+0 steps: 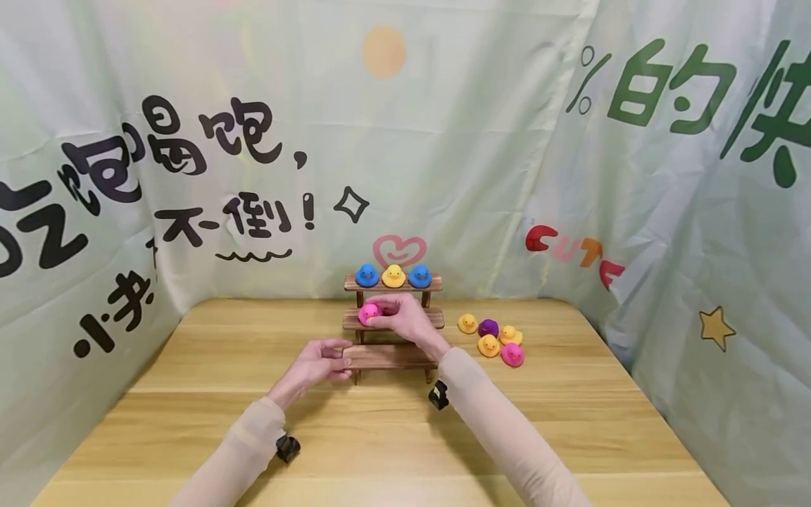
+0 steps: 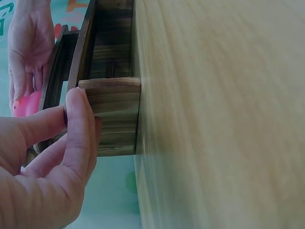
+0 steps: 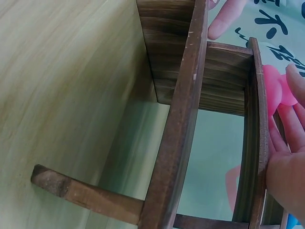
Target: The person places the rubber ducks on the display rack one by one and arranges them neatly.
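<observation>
A pink rubber duck (image 1: 369,315) is at the left end of the middle step of a three-step wooden stand (image 1: 388,358). My right hand (image 1: 405,317) pinches it between thumb and fingers; the same duck (image 3: 272,88) shows beside the step edge in the right wrist view. My left hand (image 1: 319,360) grips the left end of the lowest step, and in the left wrist view its thumb and fingers (image 2: 78,129) pinch that board's corner. Along the top step sit a blue duck (image 1: 367,275), a yellow duck (image 1: 393,276) and another blue duck (image 1: 419,276).
Right of the stand, a loose group of ducks lies on the wooden table (image 1: 557,408): several yellow ones, a purple duck (image 1: 488,328) and a pink duck (image 1: 512,354). A printed cloth backdrop (image 1: 469,176) closes off the back and both sides.
</observation>
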Demonstrator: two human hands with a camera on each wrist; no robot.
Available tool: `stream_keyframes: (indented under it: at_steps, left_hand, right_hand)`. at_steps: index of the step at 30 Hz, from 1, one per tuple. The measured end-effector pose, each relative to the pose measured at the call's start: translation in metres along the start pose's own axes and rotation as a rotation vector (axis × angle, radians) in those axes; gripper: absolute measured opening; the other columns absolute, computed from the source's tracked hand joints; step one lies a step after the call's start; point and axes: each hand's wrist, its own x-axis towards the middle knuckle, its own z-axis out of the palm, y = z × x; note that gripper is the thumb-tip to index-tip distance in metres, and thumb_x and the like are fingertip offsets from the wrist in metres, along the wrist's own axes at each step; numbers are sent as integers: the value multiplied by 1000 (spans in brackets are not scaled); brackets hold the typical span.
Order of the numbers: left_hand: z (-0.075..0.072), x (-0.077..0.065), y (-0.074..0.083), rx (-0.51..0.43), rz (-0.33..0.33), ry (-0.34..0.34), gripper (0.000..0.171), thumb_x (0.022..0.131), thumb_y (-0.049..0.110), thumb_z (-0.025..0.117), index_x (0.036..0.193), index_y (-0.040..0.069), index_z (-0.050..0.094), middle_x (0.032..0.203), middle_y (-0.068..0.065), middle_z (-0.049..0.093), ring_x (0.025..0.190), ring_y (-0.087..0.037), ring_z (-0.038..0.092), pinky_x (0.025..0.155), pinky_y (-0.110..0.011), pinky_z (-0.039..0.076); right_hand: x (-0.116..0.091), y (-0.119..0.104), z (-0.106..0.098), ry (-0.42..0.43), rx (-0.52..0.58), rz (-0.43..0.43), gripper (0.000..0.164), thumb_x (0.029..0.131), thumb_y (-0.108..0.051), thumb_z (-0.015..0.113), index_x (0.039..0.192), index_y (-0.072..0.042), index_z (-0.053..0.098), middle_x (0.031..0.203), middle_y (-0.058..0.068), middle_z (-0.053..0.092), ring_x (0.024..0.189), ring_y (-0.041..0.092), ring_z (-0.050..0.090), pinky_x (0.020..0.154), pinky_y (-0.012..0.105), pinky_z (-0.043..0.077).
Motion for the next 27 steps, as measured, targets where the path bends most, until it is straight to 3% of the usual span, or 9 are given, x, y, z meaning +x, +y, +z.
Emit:
stream_keyframes:
  at_steps: [27]
  left_hand:
    - [-1,-1,2,-2,4,-29,48,91,-7,62,137,-8,50,105,-19,59,74,-19,69,77,-36,65]
  right_hand:
    - [0,1,2,7,-47,-23,42,84,-23,79,124,-17,69,116,1,72,108,14,67,96,32,57]
